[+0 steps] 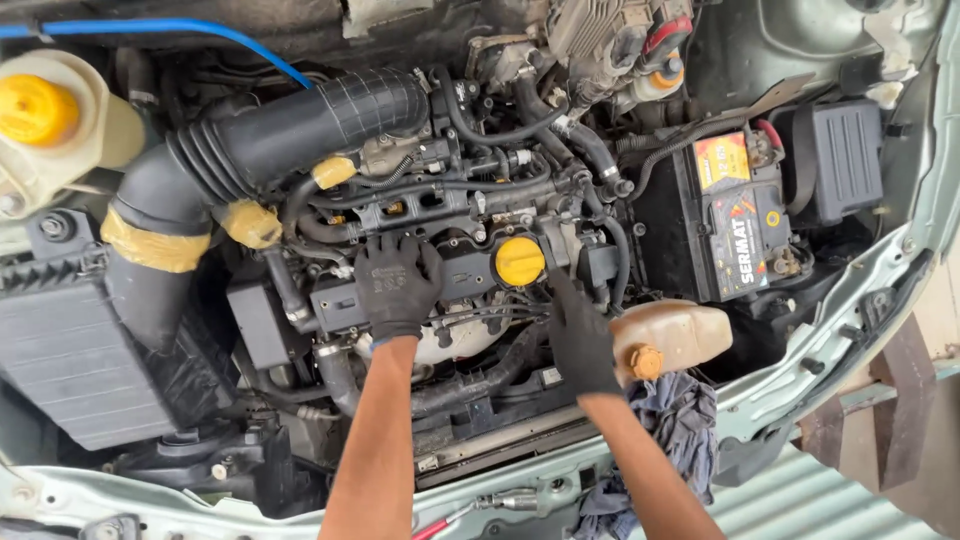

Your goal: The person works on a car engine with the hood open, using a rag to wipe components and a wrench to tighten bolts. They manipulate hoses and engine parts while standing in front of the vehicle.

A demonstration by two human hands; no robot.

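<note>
Under a raised bonnet, the left hand (397, 285) lies flat, gloved fingers spread on the engine cover (440, 280) mid-bay, beside the yellow cap (519, 261). The right hand (578, 335) rests loosely curled at the cover's right end, gripping nothing visible; the cover looks rigid, light and oily, best gripped at its edges

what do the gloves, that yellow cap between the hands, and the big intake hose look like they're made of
Gloves on the left hand and right hand: likely knit fabric with a matte black coating, judging by the fine texture. Yellow cap: smooth moulded plastic with a slight sheen. Intake hose: probably black rubber, ribbed at the bend, dull finish.
</note>
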